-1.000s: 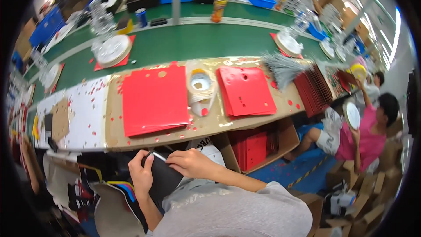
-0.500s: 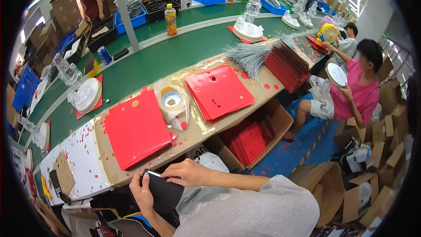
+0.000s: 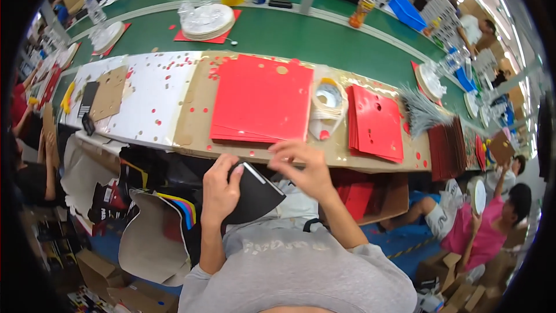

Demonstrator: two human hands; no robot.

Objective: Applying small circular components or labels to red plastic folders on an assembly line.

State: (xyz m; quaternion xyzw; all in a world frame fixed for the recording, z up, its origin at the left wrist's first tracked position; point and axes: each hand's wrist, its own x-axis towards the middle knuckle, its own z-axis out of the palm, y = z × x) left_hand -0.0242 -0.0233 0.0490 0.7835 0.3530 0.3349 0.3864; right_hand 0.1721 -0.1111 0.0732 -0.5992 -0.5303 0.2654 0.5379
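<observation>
A flat black sheet (image 3: 255, 198) with a narrow white strip along its upper edge is tilted in front of my body. My left hand (image 3: 221, 190) grips it by its left side, thumb on the face near the strip. To the right of the sheet and apart from it, my right hand (image 3: 306, 168) is raised with its fingers bent and parted; nothing shows in them. Its fingertips are close to the front edge of a stack of red square sheets (image 3: 263, 98) on the bench. A second red stack (image 3: 375, 122) with small holes lies further right.
A tape roll (image 3: 329, 95) sits between the red stacks. Grey wire-like strands (image 3: 425, 113) and dark red sheets (image 3: 446, 148) are at the right. A green conveyor (image 3: 272, 32) carries white round discs (image 3: 208, 21). A cardboard box (image 3: 385, 200) stands under the bench; co-workers sit at right.
My view has swung left and now faces the bench squarely. The right hand has come away from the black sheet's top edge to the right; the left hand still grips the sheet.
</observation>
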